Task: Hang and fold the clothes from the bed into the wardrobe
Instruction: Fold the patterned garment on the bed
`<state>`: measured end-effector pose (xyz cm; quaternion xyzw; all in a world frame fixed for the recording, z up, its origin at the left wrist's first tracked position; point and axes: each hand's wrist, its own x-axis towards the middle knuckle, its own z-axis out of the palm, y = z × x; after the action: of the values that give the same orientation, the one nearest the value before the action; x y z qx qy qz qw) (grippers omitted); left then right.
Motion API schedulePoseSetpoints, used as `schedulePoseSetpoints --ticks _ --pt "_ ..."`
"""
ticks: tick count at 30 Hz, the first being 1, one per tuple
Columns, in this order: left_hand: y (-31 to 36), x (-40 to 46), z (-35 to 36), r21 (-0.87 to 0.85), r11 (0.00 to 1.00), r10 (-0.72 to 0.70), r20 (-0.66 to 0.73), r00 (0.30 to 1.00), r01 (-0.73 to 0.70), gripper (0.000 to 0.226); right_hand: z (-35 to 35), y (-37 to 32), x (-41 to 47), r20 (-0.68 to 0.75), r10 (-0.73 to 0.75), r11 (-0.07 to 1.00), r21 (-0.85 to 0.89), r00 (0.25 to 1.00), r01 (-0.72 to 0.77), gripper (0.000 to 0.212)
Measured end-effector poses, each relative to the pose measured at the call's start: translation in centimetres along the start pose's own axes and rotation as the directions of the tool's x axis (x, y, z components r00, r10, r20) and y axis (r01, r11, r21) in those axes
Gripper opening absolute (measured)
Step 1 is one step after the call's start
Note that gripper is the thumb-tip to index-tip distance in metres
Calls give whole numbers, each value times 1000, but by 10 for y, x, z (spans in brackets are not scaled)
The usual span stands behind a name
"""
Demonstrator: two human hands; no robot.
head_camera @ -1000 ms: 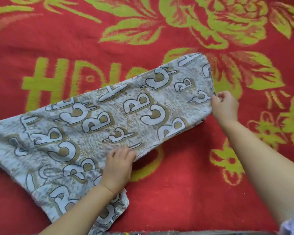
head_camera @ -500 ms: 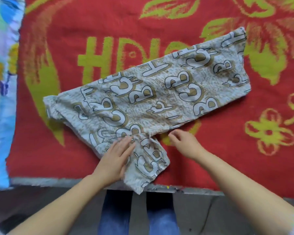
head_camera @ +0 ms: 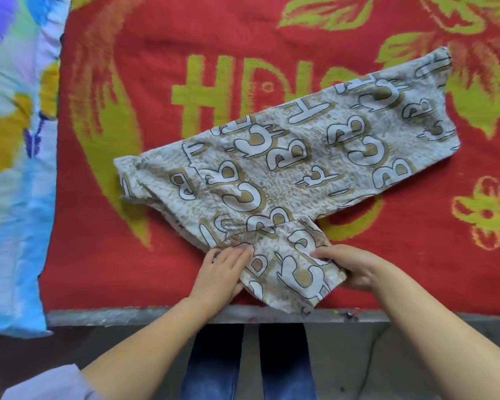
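Note:
A white and tan garment with big letter prints lies spread on the red bed cover, running from the middle left up to the far right. A short flap of it points toward the bed's near edge. My left hand rests flat with its fingers on the flap's left edge. My right hand grips the flap's right edge, thumb on top and fingers under the cloth. No wardrobe is in view.
A blue, white and yellow flowered cloth covers the bed's left side. The grey bed edge runs across below my hands. Beneath it are the floor and the person's blue jeans.
My right hand left the garment's far right end, came back to the near flap and took hold of its right edge. My left hand slid to the flap's left edge. The view pulled back.

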<state>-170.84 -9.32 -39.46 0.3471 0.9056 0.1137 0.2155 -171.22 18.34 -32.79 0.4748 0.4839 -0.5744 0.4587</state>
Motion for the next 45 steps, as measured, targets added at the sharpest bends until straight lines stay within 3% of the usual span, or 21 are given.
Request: schedulePoseSetpoints --ticks 3,6,8,10,11,12,14,16,17,20,22,24,28,31,33,34,38,41,42,43,45 --pt "-5 22 -20 -391 894 -231 21 973 220 37 21 -29 -12 -19 -15 914 404 1000 21 11" --pt "-28 35 -51 -778 424 -406 294 865 463 34 45 -62 -12 -15 -192 720 677 981 152 16" --pt "-52 35 -59 -803 293 -476 348 807 520 29 58 -77 -4 -22 -323 635 736 946 234 19" --pt "-68 34 -58 -809 156 -538 413 735 567 23 75 -82 4 -138 -424 733 528 895 428 21" --pt "-71 33 -57 -803 99 -561 443 699 588 27 84 -78 10 -224 -528 784 242 819 571 23" --pt "-71 32 -53 -792 41 -577 478 662 609 28 91 -71 17 -267 -677 730 -127 685 672 29" --pt "-71 29 -53 -779 42 -651 454 608 626 29 105 -51 32 17 -885 302 -740 465 602 50" --pt "-75 23 -54 -773 152 -794 276 541 616 27 121 -34 42 328 -774 -120 -916 542 383 79" --pt "-79 20 -57 -774 164 -864 187 468 611 24 128 -28 45 371 -700 -227 -926 610 301 88" --pt "-101 20 -72 -848 25 -979 86 184 530 46 143 -23 60 305 -592 -255 -949 746 185 96" --pt "-127 28 -83 -891 -126 -973 196 118 437 72 157 -23 64 242 -604 -185 -969 759 162 98" --pt "-148 39 -92 -881 -229 -934 318 160 414 75 172 -21 65 183 -609 -132 -983 772 129 98" --pt "-159 55 -115 -881 -340 -770 462 441 330 28 179 -24 63 156 -626 -34 -984 764 172 84" --pt "-142 77 -151 -940 -173 -796 310 521 295 30 166 -29 51 133 -687 326 -822 714 467 81" --pt "-116 101 -178 -974 -49 -795 173 581 223 32 153 -27 39 -11 -726 598 -502 687 624 73" --pt "-97 116 -191 -981 -6 -772 127 623 192 31 145 -26 35 -134 -735 661 -364 665 657 65" --pt "-25 190 -211 -980 115 -611 58 789 162 40 108 -28 26 -560 -596 693 5 576 721 51" --pt "4 237 -203 -968 114 -449 151 880 225 53 75 -39 39 -668 -432 696 179 605 695 36" --pt "6 248 -196 -954 173 -404 156 901 243 50 64 -41 50 -669 -374 701 250 642 668 27" --pt "4 255 -189 -913 320 -385 119 915 253 46 54 -42 61 -647 -316 705 329 694 629 16" --pt "-17 257 -175 -667 703 -352 -24 936 247 42 42 -44 76 -586 -203 703 470 784 533 7"
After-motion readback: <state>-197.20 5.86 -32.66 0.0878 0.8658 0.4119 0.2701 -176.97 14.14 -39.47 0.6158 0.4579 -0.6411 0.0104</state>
